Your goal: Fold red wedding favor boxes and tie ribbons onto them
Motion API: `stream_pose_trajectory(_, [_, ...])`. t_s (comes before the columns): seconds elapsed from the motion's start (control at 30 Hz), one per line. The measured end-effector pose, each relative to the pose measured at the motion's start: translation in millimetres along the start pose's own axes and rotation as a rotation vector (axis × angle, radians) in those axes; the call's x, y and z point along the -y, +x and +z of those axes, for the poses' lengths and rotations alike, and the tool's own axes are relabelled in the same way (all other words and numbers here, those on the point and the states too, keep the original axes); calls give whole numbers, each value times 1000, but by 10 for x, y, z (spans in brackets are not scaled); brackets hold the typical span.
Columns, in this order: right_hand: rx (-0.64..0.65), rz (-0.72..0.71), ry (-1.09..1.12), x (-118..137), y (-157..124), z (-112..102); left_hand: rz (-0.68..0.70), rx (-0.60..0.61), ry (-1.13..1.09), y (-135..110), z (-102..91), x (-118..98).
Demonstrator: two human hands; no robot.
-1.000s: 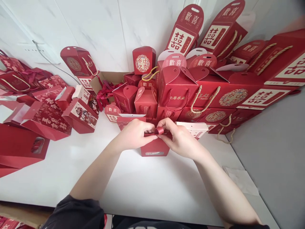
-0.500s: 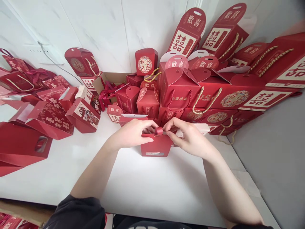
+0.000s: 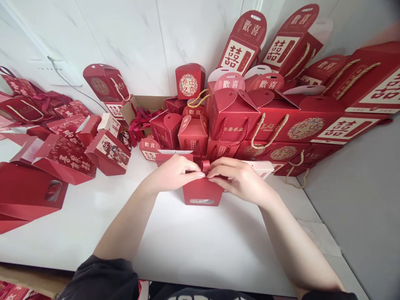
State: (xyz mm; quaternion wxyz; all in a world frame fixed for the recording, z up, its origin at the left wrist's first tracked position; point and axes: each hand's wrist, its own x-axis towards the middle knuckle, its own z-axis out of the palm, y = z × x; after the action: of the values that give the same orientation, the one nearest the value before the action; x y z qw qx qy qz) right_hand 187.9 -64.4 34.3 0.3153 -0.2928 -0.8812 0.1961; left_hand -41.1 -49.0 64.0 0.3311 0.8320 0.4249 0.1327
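A small red gift box [image 3: 202, 192] stands upright on the white table [image 3: 200, 241] in front of me. Above its top sits a loop of red ribbon [image 3: 205, 166]. My left hand [image 3: 173, 173] pinches the ribbon from the left with thumb and forefinger pressed together. From the right, my right hand [image 3: 242, 180] pinches the same ribbon, fingertips meeting the left hand's over the box. The box's top edge is hidden under my fingers.
Behind the box, a heap of red gift boxes with gold rope handles [image 3: 268, 121] is stacked against the white wall. More red boxes and bags [image 3: 62, 141] lie at the left. A cardboard carton with red ribbons [image 3: 140, 114] sits at the back. The table's right edge [image 3: 325, 237] is near.
Both hands have stayed on the ribbon over the box. The fingertips have closed together and the ribbon loop now stands a little higher between them.
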Motion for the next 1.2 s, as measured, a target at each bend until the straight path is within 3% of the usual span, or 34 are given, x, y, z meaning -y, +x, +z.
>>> stream_pose_trajectory(0.23, [-22,-83,-147,-32,-26,35,49,-14,10,16,10,-13])
stream_pose_trajectory(0.4, [45,-57,-177,6,-27,9,46,-18,45,15,13,-29])
stream_pose_trajectory(0.63, [-35,237,103,91,-9,-14,8,-52,54,4,72,-24])
stream_pose_trajectory(0.73, [-45,204,110,104,3,-20,-43,-104,85,29,119,-23])
stream_pose_trajectory(1.03, [-129,174,193,117,33,101,-18,-46,-100,93,153,34])
stream_pose_trajectory(1.2, [-125,159,319,92,51,147,-48,-73,-160,132,176,128])
